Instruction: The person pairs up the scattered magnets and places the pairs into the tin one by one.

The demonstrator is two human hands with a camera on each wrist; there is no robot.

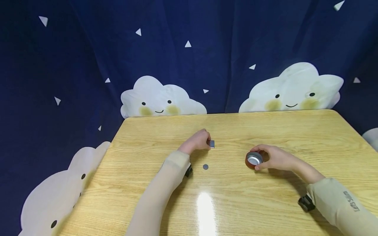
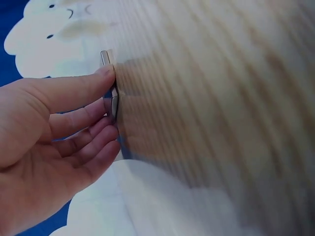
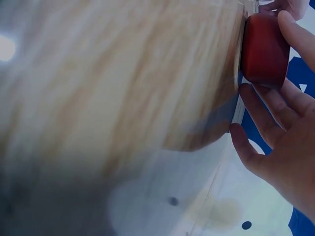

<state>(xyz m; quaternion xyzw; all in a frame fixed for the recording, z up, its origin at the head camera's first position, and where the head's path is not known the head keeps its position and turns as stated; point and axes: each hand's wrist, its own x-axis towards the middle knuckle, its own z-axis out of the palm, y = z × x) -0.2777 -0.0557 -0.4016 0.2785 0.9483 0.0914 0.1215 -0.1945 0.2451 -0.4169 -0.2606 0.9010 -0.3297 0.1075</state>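
My left hand (image 1: 200,140) pinches a small flat silver metal piece (image 1: 212,144) at the table's middle. In the left wrist view, the thumb and index finger grip this shiny piece (image 2: 104,58) close to the tabletop. A small round grey disc (image 1: 205,167) lies on the wood, nearer to me than the left hand. To the right, my right hand (image 1: 278,158) holds a small round red dish (image 1: 249,163) with a grey rim and silver inside. Its red side wall (image 3: 266,49) is between thumb and fingers in the right wrist view, low against the table.
The light wooden table (image 1: 124,157) has rounded far corners. Behind it and along its left hangs a dark blue curtain (image 1: 165,59) with white clouds and triangles. A bright reflection shows on the near tabletop. A black wrist device (image 1: 306,203) sits by the right sleeve.
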